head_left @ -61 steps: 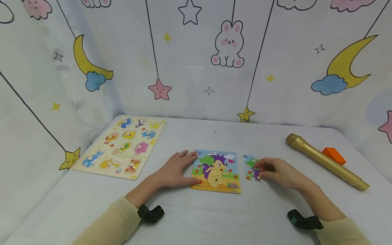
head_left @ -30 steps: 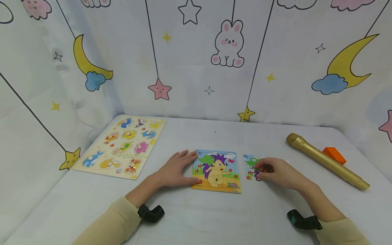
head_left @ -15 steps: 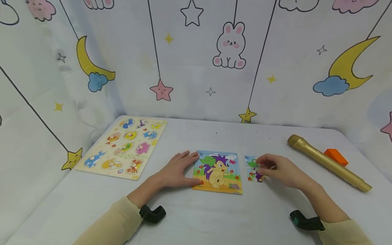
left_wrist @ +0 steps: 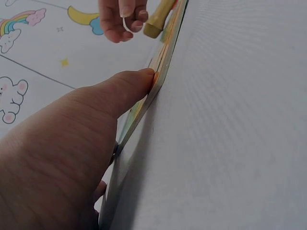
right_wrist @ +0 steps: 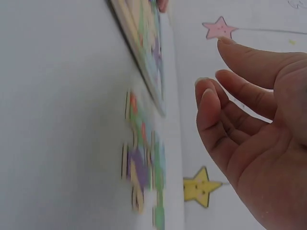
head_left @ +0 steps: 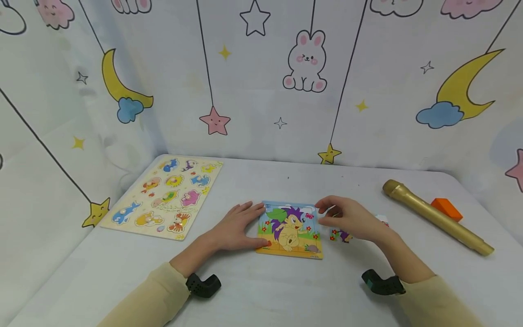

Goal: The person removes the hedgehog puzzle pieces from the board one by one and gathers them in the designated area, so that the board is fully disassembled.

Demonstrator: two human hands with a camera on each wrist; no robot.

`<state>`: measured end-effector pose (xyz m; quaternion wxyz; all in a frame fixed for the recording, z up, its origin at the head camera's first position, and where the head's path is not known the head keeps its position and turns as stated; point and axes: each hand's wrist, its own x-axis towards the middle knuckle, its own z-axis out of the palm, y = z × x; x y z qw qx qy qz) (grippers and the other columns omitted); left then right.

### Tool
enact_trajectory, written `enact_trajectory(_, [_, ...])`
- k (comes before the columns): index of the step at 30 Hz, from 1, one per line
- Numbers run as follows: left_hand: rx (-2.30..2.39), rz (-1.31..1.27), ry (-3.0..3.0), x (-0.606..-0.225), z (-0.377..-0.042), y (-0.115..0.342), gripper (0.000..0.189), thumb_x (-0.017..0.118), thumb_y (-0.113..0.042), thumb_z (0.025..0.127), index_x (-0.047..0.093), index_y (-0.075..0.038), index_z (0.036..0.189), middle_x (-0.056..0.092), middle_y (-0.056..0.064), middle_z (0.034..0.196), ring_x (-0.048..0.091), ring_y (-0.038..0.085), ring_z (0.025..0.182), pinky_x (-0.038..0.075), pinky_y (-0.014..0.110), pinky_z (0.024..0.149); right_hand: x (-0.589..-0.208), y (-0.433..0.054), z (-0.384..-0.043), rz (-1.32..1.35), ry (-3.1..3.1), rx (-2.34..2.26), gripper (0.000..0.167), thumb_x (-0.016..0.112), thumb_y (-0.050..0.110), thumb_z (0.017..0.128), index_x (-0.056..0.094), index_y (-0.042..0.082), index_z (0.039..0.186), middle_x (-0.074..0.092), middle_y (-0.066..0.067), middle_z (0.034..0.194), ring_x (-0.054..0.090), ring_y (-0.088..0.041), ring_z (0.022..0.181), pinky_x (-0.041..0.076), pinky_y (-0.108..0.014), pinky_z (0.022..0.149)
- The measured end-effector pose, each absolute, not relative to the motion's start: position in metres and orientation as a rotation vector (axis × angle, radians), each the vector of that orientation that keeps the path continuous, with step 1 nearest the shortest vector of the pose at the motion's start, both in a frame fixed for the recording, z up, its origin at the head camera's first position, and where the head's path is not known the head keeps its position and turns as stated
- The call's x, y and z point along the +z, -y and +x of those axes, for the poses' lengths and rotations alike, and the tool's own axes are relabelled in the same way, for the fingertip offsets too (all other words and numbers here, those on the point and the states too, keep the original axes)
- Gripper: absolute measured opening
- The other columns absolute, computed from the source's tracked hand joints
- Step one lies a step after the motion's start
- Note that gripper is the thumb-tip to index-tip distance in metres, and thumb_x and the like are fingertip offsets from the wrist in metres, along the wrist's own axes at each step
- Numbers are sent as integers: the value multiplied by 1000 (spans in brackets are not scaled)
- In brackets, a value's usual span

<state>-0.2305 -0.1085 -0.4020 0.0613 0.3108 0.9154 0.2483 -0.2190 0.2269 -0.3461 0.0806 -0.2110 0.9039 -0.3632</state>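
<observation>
A hedgehog jigsaw board point(head_left: 289, 231) lies flat on the table. Along its left edge my left hand point(head_left: 234, 229) rests with fingers spread; the thumb presses on the lower left of the board and the index fingertip touches the upper left corner. My right hand point(head_left: 347, 218) hovers at the board's right edge, fingers loosely bent, and the right wrist view shows nothing between thumb and fingers. Below it are several joined jigsaw pieces point(head_left: 343, 235) with a purple and green print, partly hidden by the hand in the head view.
On the left lies a cream peg puzzle board point(head_left: 165, 200) with sea animals. At the right are a gold microphone point(head_left: 437, 218) and an orange block point(head_left: 447, 209) behind it. A pale piece with red point(head_left: 382, 220) shows just past my right wrist. A patterned cloth hangs behind.
My right hand has let go of the jigsaw pieces, lifted, and moved left to the board's right edge. My left hand stays on the board.
</observation>
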Motion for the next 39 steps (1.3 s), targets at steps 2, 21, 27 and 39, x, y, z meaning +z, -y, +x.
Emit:
enact_trajectory(2, [754,935,-2770,-402,-231,109,91,69,-62,84,40,-15,156,32,-1,163,15,27,152,6,48,123,-346,-216,-220,-635,-2677,-1099,37,74,18,94,62,1,125,65,-9,112,64,-22,99,56,-31,83])
enact_trajectory(21, [776,940,-2752,-402,-231,109,92,69,-63,85,39,-15,157,32,-2,163,15,26,152,6,48,123,-370,-175,-228,-657,-2587,-1041,41,78,17,90,62,0,124,61,-3,99,59,-18,81,55,-29,72])
enact_trajectory(27, [769,940,-2759,-403,-232,109,92,68,-63,85,39,-15,157,32,-2,163,15,26,152,6,48,123,-373,-174,-228,-633,-2614,-1009,45,80,21,88,63,1,123,55,-6,105,57,-18,85,54,-30,75])
enact_trajectory(39, [754,950,-2756,-402,-232,110,91,68,-63,85,39,-15,157,31,-2,163,15,26,152,5,48,123,-374,-167,-225,-564,-2666,-903,49,84,31,84,64,6,121,49,-8,110,51,-19,89,51,-31,75])
